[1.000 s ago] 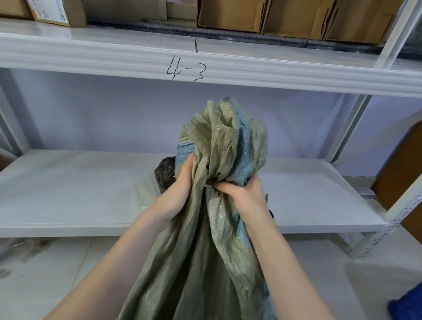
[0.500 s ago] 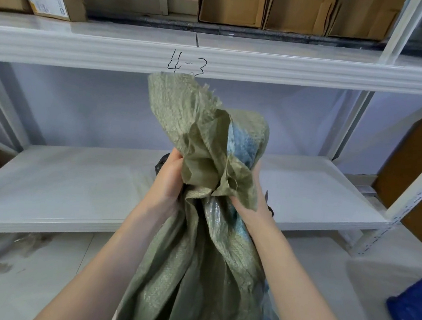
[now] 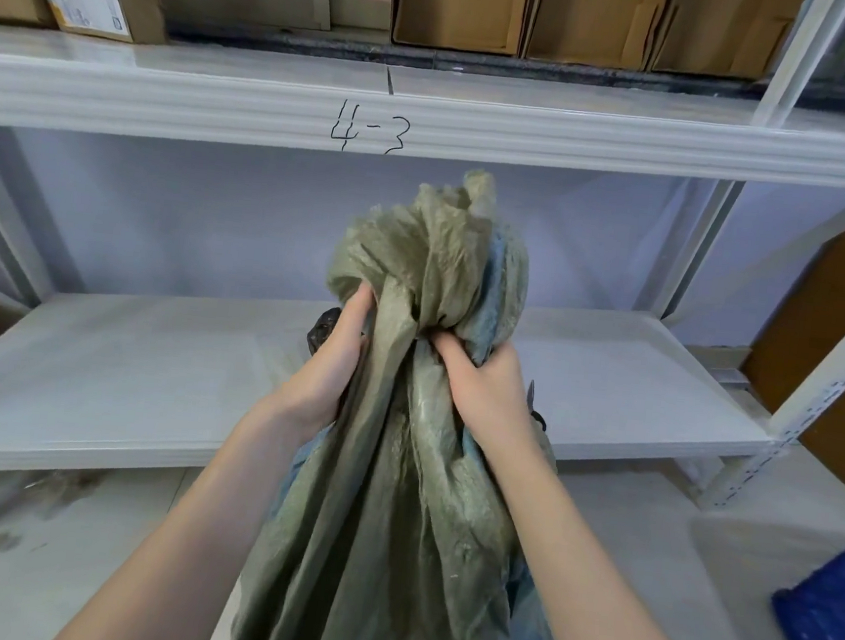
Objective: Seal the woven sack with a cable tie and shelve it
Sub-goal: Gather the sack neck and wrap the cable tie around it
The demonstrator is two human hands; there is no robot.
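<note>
Woven sack (image 3: 393, 497) upright in front of the shelving, body hanging below frame, neck gathered at chest height. Olive-green weave, blue showing along the right edge and lower left.

Left hand (image 3: 325, 372) closed around the left side of the neck, thumb up against the bunched cloth. Right hand (image 3: 481, 382) clamped on the right side, fingers tucked into the folds. Both hands gripping just under a crumpled ball of loose mouth fabric (image 3: 431, 264). Probably so held to choke the opening into one narrow throat, thin enough for a tie to loop; excess kept above the grip so that a tie would bite below it.

No cable tie visible in either hand. Sealing judged not yet begun; gathering step only. Small dark items on the shelf behind the hands: a dark lump (image 3: 321, 328) behind the left, something thin and dark (image 3: 535, 413) behind the right. Cannot tell what either is.

Lower shelf (image 3: 121, 368) white, bare across most of its width, dusty-looking, directly behind the sack; likely destination. Upper shelf edge (image 3: 173, 99) hand-marked "4-3" (image 3: 369, 129). Cardboard boxes (image 3: 461, 3) lined up above. White metal uprights, a perforated post (image 3: 826, 394) at right. Pale floor, scuffed, debris under the shelf at left. Blue object (image 3: 830, 617) at lower right, partly out of frame.
</note>
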